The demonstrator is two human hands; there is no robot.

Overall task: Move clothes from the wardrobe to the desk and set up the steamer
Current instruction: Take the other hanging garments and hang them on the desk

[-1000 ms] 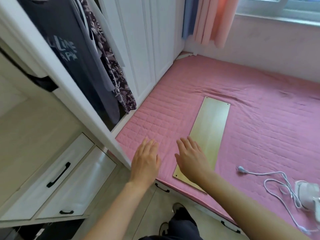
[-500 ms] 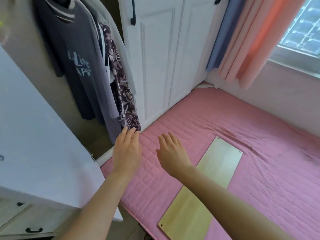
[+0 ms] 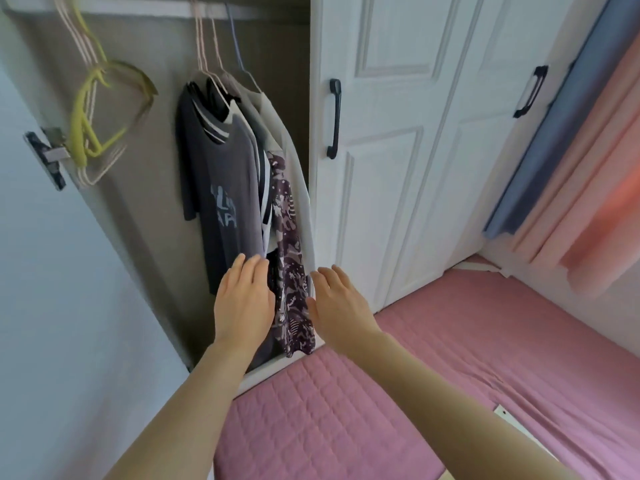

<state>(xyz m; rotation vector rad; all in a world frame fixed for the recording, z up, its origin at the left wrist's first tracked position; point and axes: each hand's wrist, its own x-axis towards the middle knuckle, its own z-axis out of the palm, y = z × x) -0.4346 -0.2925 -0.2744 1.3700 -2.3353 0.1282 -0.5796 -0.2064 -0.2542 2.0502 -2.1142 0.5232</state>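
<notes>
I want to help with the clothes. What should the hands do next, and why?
Probably reach up and lift the grey T-shirt by its hanger off the rail: left hand and right hand are open, holding nothing, low by the hanging clothes.

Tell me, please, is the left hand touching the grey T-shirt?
Cannot tell: the head view shows the left hand overlapping the hem of the grey T-shirt, but not whether it makes contact.

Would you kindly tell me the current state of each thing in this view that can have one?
left hand: open, holding nothing
right hand: open, holding nothing
grey T-shirt: hanging on its hanger
patterned garment: hanging beside it
yellow hangers: hanging empty
left wardrobe door: swung open
panelled wardrobe door: shut
</notes>
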